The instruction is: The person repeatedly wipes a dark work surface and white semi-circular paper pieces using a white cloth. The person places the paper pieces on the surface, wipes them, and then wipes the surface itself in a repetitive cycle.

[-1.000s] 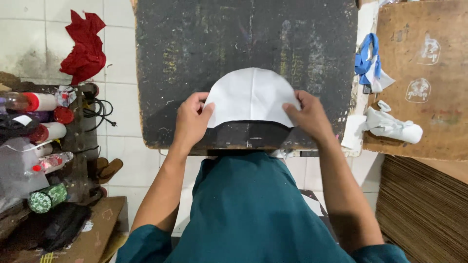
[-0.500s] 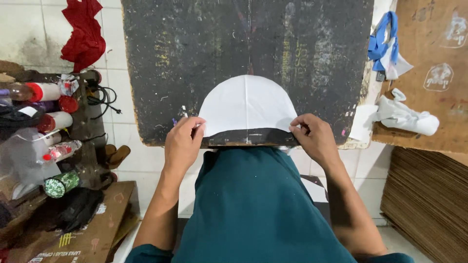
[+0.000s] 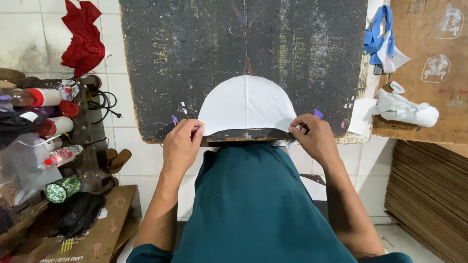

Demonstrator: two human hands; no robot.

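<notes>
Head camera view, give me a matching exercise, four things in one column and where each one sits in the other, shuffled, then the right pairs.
Things:
1. white half-round piece
2. red cloth
3. blue cloth
4. green patterned can

Places:
A. upper right, beside the dark board
B. lower left, on the cluttered shelf
C. near edge of the board, between left hand and right hand
D. upper left, on the tiled floor

Pairs: 1-C, 2-D, 3-A, 4-B

We see the worker from above in a dark teal shirt (image 3: 253,204), plain and unmarked save for a few pale specks on the cloth. Its short sleeves end near the bottom edge, left and right. Both forearms are bare; the left hand (image 3: 181,145) and right hand (image 3: 316,139) carry no gloves, rings or watch.
</notes>
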